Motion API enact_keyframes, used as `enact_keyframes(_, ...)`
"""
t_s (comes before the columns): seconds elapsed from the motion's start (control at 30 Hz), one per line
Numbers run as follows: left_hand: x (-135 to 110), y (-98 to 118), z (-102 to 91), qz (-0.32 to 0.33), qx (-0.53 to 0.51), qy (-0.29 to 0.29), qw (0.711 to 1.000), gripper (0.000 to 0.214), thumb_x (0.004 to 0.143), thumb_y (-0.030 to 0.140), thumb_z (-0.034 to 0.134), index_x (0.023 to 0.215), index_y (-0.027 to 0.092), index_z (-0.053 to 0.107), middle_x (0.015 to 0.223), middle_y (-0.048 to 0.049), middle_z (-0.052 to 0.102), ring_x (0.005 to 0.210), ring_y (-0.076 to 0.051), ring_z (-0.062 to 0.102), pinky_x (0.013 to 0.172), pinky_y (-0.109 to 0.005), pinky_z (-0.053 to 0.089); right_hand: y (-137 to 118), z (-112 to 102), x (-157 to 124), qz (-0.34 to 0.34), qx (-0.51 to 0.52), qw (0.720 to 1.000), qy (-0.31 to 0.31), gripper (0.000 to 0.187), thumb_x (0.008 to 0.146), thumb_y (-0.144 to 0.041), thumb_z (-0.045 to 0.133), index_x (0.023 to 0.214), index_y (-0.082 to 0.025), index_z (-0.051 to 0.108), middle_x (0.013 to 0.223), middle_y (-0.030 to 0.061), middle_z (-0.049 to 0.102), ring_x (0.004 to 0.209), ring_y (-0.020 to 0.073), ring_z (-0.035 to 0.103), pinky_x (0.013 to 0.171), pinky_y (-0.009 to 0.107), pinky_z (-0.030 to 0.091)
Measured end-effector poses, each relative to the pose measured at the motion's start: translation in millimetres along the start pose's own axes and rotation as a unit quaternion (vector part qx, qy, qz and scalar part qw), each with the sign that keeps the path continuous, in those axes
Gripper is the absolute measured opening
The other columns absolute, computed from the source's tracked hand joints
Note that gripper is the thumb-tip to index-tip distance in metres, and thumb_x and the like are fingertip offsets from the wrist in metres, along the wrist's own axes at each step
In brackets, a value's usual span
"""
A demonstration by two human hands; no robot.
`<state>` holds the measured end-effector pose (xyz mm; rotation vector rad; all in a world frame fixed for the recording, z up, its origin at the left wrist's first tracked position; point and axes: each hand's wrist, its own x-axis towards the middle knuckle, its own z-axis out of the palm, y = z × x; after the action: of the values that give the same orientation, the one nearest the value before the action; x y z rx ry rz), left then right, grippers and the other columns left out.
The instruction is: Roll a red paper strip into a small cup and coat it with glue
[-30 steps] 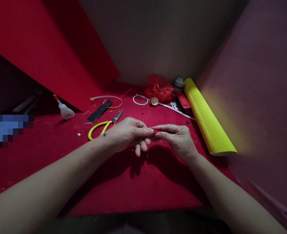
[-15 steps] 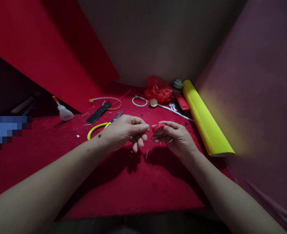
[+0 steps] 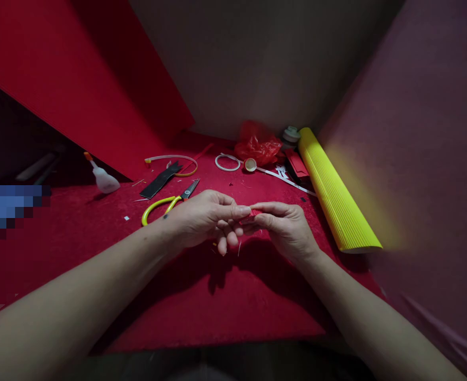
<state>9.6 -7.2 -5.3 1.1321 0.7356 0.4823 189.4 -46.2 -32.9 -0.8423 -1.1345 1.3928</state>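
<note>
Both my hands meet above the middle of the red felt surface (image 3: 225,301). My left hand (image 3: 205,218) and my right hand (image 3: 285,227) pinch a small red ridged paper roll (image 3: 253,214) between their fingertips. Only a sliver of the roll shows between the fingers. Yellow-handled scissors (image 3: 165,203) lie just left of my left hand.
A glue bottle (image 3: 103,177) stands at the left, by a black strip (image 3: 162,180) and a thin hoop (image 3: 178,163). A white ring (image 3: 227,162), a red plastic bag (image 3: 257,145), red card pieces and a yellow corrugated roll (image 3: 334,196) lie at the back right. A red board (image 3: 78,79) leans at left.
Half a second ago my hands were apart, the right one alone holding the red roll face up. Now my left hand has come back and pinches it too.
</note>
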Motion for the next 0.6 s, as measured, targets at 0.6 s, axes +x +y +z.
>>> enact_keyframes(0.6, -1, 3, 9.5, 0.188, 0.158, 0.137, 0.960, 0.019, 0.072, 0.023, 0.070, 0.087, 0.013, 0.065, 0.064, 0.0016, 0.061, 0.049, -0.007, 0.053, 0.045, -0.018, 0.046, -2, -2, 9, 0.083, 0.106, 0.989, 0.053, 0.027, 0.059, -0.029, 0.084, 0.080, -0.018, 0.072, 0.072, 0.0038, 0.074, 0.060, 0.0193, 0.071, 0.058, 0.029, 0.058)
